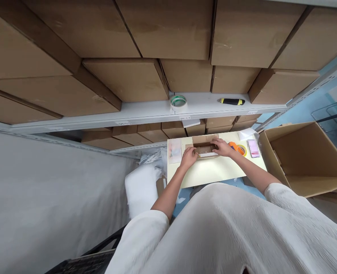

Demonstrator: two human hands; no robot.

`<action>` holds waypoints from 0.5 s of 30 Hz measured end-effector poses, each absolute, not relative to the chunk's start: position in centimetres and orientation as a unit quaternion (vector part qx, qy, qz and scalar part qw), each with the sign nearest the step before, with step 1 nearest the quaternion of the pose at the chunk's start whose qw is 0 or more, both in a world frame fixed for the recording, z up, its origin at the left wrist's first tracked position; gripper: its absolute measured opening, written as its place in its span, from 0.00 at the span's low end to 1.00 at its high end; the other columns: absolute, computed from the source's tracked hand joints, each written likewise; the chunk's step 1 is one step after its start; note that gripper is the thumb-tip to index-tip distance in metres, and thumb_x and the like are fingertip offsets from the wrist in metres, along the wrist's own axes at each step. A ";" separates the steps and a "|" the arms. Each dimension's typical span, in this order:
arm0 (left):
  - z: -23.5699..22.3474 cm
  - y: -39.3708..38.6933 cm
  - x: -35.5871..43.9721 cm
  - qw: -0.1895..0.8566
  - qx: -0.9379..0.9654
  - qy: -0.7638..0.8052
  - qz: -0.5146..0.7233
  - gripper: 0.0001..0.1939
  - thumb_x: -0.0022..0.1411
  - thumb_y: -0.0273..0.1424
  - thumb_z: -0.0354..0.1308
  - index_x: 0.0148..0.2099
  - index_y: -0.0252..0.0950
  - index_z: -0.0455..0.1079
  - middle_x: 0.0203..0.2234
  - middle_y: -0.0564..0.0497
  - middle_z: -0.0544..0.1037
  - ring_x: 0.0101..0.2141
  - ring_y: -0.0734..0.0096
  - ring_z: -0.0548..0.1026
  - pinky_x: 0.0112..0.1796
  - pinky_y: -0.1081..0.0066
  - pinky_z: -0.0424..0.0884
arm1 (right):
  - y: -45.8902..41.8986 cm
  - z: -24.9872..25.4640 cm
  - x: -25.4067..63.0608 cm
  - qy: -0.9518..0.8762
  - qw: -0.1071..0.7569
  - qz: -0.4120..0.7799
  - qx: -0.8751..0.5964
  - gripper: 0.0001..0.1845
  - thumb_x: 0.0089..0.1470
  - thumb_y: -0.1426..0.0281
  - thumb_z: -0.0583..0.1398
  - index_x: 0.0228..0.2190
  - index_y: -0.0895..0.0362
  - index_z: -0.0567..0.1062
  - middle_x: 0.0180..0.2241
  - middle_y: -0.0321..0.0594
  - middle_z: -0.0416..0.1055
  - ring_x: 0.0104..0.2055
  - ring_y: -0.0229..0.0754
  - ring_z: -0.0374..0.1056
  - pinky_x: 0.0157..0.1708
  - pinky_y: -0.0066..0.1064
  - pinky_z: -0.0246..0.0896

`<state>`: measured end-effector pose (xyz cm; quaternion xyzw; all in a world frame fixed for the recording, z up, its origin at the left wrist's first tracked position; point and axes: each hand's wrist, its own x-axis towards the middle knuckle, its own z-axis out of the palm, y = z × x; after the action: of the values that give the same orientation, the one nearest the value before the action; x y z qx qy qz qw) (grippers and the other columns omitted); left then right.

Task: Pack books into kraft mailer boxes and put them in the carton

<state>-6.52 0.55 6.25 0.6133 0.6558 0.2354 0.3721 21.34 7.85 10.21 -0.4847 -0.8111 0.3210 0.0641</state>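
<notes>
A small open cardboard box [205, 139] stands on the cream tabletop [211, 172], its back flap raised. Its near side shows a white strip. My left hand [189, 157] grips the box at its near left corner, fingers curled at the edge. On the right side, my right hand [222, 147] holds the box with bent fingers reaching over the rim. What lies inside the box is too small to make out. Just right of my right hand is an orange tape dispenser [235, 147] with a roll of yellowish tape.
A phone [253, 148] lies at the table's right, a clear packet [174, 150] at its left. Cardboard boxes fill the shelf [148, 108] ahead, which also bears a tape roll [178, 102] and utility knife [231, 101]. A large open carton [313, 152] stands right, white foam wrap [141, 188] left.
</notes>
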 end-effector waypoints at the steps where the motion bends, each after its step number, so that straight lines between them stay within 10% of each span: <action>1: 5.9 0.3 -6.7 0.380 0.613 0.652 0.235 0.20 0.68 0.32 0.58 0.60 0.40 0.78 0.61 0.42 0.77 0.65 0.49 0.73 0.69 0.52 0.67 | 8.0 10.1 21.3 -0.816 0.041 0.318 -0.481 0.35 0.57 0.66 0.71 0.65 0.50 0.77 0.74 0.49 0.61 0.76 0.60 0.56 0.75 0.55 0.52; 9: 3.8 -0.8 -7.9 0.441 0.630 0.601 0.216 0.39 0.56 0.29 0.67 0.70 0.39 0.70 0.75 0.40 0.62 0.75 0.45 0.61 0.73 0.52 0.61 | 8.0 9.9 20.7 -0.818 -0.106 0.334 -0.456 0.70 0.48 0.41 0.74 0.80 0.48 0.49 0.82 0.53 0.34 0.83 0.65 0.30 0.78 0.60 0.32; 15: 2.5 -1.5 -7.5 0.385 0.686 0.580 0.212 0.48 0.55 0.26 0.69 0.76 0.42 0.62 0.77 0.39 0.58 0.76 0.40 0.57 0.73 0.46 0.61 | 7.0 8.2 20.1 -0.832 -0.152 0.272 -0.458 0.79 0.46 0.44 0.75 0.81 0.50 0.36 0.82 0.56 0.26 0.83 0.67 0.25 0.77 0.65 0.25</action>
<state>-7.54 -1.52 2.50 0.6857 0.5798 0.2123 0.3854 20.12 6.99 8.25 -0.4583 -0.8324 0.2721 -0.1519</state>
